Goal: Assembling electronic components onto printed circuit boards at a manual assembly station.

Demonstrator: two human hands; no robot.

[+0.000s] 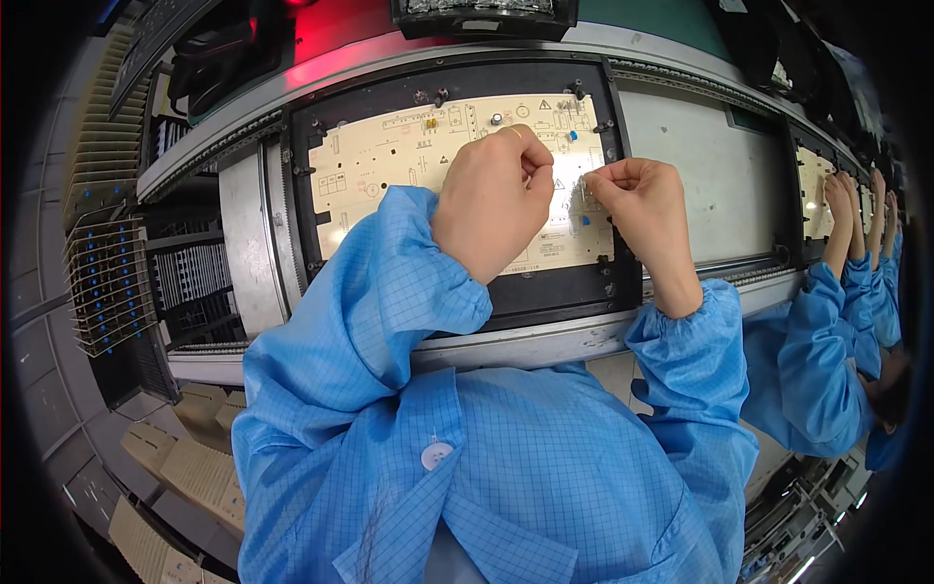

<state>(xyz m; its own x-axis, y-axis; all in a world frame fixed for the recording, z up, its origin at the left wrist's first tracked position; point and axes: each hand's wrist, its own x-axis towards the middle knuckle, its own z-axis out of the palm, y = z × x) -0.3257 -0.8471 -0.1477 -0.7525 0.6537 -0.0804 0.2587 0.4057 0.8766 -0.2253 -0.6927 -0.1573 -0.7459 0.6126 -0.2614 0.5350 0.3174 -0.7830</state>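
A cream printed circuit board (365, 161) lies in a black carrier frame (623, 282) in front of me. Over its middle is my left hand (494, 202), fingers curled and thumb against forefinger; whatever they may hold is hidden. My right hand (644, 204) pinches at the board's right edge, and a tiny glinting piece at its fingertips is too small to name. Between and around my hands sit small parts: a blue component (573, 135), another blue component (586, 221) and a silver-topped cylinder (497, 119). Farther left stands a yellow component (431, 124).
The carrier rests between metal conveyor rails (525, 343). At the far side is a black tray (484, 19) of small parts. Racked boards (107, 282) stand at left, with stacked boards (185, 467) below. On the right, co-workers in blue sleeves (817, 360) reach over another board (813, 185).
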